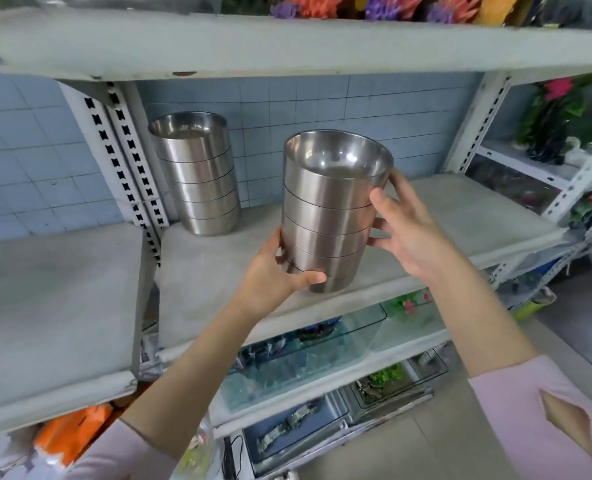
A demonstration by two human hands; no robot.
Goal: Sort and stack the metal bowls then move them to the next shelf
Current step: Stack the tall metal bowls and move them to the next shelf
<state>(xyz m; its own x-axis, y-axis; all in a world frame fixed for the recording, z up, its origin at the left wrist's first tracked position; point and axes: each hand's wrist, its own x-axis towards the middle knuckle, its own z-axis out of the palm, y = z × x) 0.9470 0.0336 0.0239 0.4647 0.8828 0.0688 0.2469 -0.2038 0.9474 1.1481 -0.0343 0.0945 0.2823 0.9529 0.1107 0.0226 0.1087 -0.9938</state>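
Metal bowls, nested one inside another into a tall stack (329,216), are up in both of the person's hands over the front part of the middle shelf (460,209). The stack leans a little, its mouth tipped towards the tiled wall (322,102), and the polished inside of the top bowl shows. I cannot tell whether its base touches the board or hangs just above it.

The left hand (273,271) grips low down, fingers wrapped round the left side and the thumb laid across the front near the bottom bowl. The right hand (405,233) clasps the right side higher up, its fingers spread along the wall and one reaching almost to the rim. A pale pink sleeve (543,420) covers that arm further back.

At the back left of the same shelf stands a second stack of bowls (197,178), also nested, upright and well apart from the held one, close to the slotted upright post (121,157). Beyond that post the neighbouring shelf (52,299) runs off to the left.

On the top shelf (287,46) sit bright artificial plants (374,6) in purple, orange and yellow. Below the hands lie glass tanks (308,355); the nearer right one holds a small green and pink plastic plant, while the rest of their contents are too blurred to make out.
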